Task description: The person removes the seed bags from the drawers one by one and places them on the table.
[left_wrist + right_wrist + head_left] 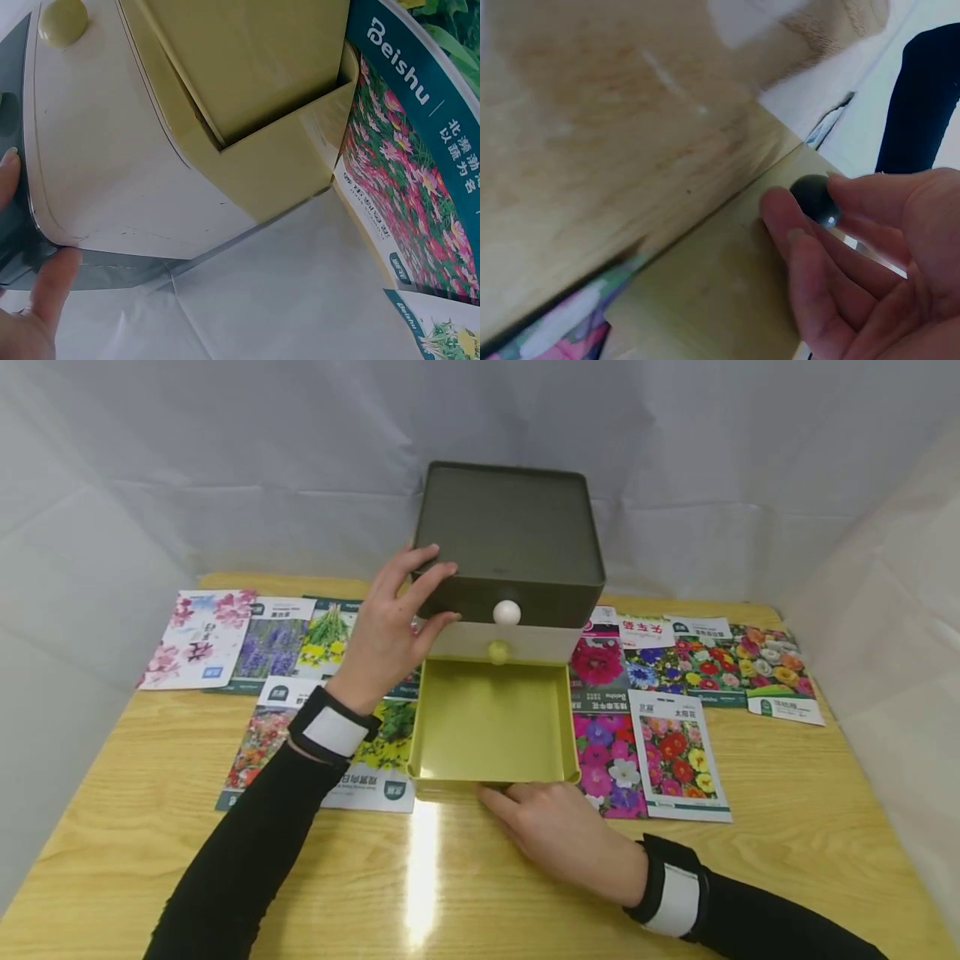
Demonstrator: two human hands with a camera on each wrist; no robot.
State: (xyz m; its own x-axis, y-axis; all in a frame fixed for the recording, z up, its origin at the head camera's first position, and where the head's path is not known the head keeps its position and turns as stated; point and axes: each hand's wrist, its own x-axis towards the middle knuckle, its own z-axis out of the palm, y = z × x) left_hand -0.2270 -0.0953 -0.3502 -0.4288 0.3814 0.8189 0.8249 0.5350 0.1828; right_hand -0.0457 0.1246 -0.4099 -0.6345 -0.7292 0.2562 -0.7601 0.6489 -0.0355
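A small three-tier drawer box (510, 518) stands at the back middle, with a dark grey-green top tier, a white middle tier and a yellow-green bottom tier. The bottom drawer (491, 722) is pulled well out, its bare floor showing. On the box's left front corner rests my left hand (393, 631), two fingertips on the top and the thumb at the front. My right hand (566, 831) is at the front of the drawer. In the right wrist view, its fingers and thumb pinch the drawer's dark round knob (815, 199), which is hidden in the head view.
Flower seed packets lie on both sides of the box, among them a pink blossom packet (198, 639) at left and a sun-plant packet (680, 756) at right. The wooden table (360, 877) reaches a pale cloth backdrop (300, 460).
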